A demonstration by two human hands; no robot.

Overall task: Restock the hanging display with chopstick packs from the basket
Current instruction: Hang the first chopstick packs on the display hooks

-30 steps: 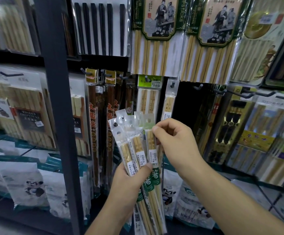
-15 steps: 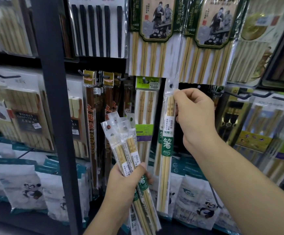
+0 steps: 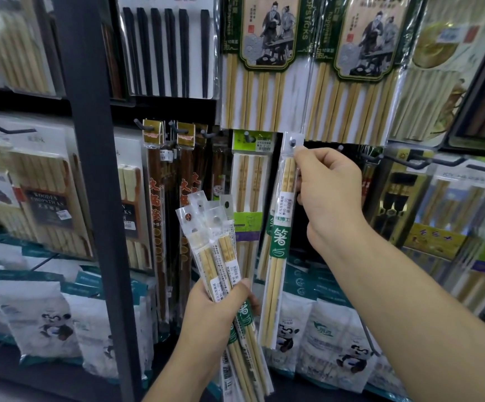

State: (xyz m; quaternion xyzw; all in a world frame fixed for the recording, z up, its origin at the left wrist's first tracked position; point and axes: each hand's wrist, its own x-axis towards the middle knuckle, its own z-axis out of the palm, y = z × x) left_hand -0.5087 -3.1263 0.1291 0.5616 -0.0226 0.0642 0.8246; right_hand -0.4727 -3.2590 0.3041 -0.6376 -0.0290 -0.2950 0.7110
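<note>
1. A shop wall of dark hooks fills the view, hung with chopstick packets of many kinds, with panda-printed bags (image 3: 47,320) on the shelf below. No basket is in view.
2. The right hand (image 3: 327,190) pinches one slim chopstick pack (image 3: 279,245) near its top, its grip clenched on the plastic; the pack's punched hole sits at the peg (image 3: 293,142), though whether it is fully threaded I cannot tell.
3. The left hand (image 3: 215,309) grasps a fanned bundle of spare packs (image 3: 215,248) lower down, just left of the hanging one.
4. Judged step: hanging one pack. Next likely calls for sliding it back along the peg, letting go, then drawing another from the bundle.
</note>
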